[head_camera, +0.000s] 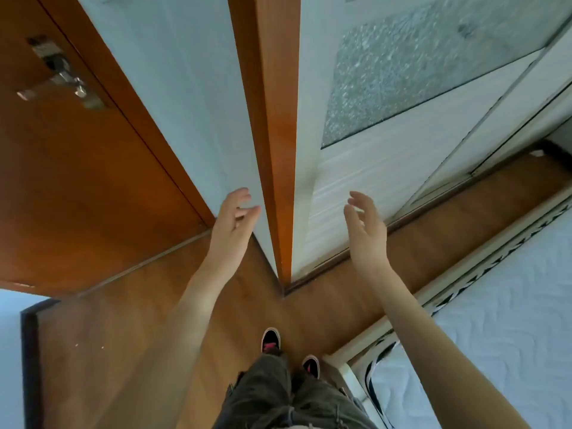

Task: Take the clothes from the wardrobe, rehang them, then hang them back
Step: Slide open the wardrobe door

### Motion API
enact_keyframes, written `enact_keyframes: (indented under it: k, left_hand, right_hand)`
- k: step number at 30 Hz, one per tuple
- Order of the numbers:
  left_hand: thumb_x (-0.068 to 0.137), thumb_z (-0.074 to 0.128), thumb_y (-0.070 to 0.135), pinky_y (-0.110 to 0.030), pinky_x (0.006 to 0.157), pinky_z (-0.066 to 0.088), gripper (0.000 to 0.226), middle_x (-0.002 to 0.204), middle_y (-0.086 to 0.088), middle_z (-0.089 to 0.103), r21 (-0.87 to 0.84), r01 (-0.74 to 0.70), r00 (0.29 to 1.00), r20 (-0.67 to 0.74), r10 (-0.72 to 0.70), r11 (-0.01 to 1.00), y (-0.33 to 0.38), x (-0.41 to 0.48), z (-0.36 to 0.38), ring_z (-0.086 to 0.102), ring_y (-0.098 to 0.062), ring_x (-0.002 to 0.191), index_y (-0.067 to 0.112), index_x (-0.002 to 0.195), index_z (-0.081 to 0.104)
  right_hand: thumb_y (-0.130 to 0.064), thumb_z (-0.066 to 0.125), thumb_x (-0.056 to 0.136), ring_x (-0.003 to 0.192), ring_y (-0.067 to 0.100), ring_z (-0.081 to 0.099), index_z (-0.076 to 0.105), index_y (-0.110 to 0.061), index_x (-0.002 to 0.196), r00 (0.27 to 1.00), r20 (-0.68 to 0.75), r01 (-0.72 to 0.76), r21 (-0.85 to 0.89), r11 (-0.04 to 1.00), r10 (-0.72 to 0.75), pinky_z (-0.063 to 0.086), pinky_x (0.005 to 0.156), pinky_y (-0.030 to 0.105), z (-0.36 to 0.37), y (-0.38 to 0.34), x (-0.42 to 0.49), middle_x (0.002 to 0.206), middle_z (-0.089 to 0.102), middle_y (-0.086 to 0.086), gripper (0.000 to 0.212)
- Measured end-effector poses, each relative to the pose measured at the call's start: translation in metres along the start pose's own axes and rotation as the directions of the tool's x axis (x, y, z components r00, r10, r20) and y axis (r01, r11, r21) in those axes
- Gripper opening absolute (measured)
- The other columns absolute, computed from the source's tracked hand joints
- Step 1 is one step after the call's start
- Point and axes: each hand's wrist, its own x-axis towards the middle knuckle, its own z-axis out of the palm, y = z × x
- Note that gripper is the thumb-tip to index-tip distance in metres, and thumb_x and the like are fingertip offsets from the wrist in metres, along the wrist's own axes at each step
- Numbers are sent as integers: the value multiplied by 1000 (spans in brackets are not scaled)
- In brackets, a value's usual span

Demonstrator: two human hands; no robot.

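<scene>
While wardrobe (387, 168) stays shut, clothes hidden, left hand (232, 221), right hand (366, 230) grips spread, empty.

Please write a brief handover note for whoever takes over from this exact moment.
Left hand: open, empty, raised near the wooden post.
Right hand: open, empty, raised in front of the white wardrobe door.
Clothes: none in view; the door looks shut.
Done: nothing visible yet.
Left: open the wardrobe, take the clothes out, rehang them, hang them back.
Note: a bed lies to the right, a brown door to the left.
</scene>
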Motion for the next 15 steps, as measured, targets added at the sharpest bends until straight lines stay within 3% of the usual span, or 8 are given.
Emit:
enact_keyframes:
  k: [3, 6, 9, 12, 15]
  left_hand:
    - [84, 55, 54, -21, 97, 43, 68, 148, 11, 37, -14, -81, 994, -73, 80, 997, 32, 31, 2, 44, -7, 128, 35, 145, 30]
    - [81, 57, 58, -5, 92, 35, 79, 152, 6, 31, 29, -205, 972, -109, 207, 978, 52, 52, 5, 39, -6, 133, 31, 149, 25]
    - [80, 55, 63, 2, 90, 34, 84, 150, 1, 35, 63, -304, 941, -136, 310, 951, 57, 64, 5, 44, -10, 132, 22, 149, 29]
    - [79, 46, 74, -20, 100, 46, 90, 147, -4, 37, 48, -361, 918, -159, 364, 931, 52, 69, 8, 47, -18, 130, 20, 148, 30]
    - [81, 45, 74, -42, 96, 55, 82, 147, -6, 36, 24, -397, 903, -170, 395, 917, 48, 70, 10, 49, -22, 128, 30, 146, 24]
  right_hand:
    - [-44, 48, 95, 130, 8, 42, 32, -33, 145, 987, -102, 132, 66, 989, -125, 41, 106, 30, 17, -32, 25, 149, 36, -8, 54]
    - [-55, 46, 92, 144, 8, 23, 16, -36, 152, 970, -133, 221, 110, 969, -206, 28, 117, 44, 46, -57, 41, 157, 19, -15, 69]
    - [-55, 45, 93, 149, 12, 9, 9, -32, 154, 946, -185, 288, 97, 953, -267, 21, 118, 52, 70, -66, 51, 162, 11, -9, 75]
    - [-58, 38, 94, 151, 15, -1, 4, -28, 155, 926, -207, 332, 53, 942, -315, 17, 117, 56, 82, -63, 56, 163, 6, -7, 76]
    - [-60, 28, 95, 150, 15, -9, -2, -22, 156, 920, -196, 341, -28, 940, -340, 16, 117, 57, 85, -61, 60, 164, -1, -5, 78]
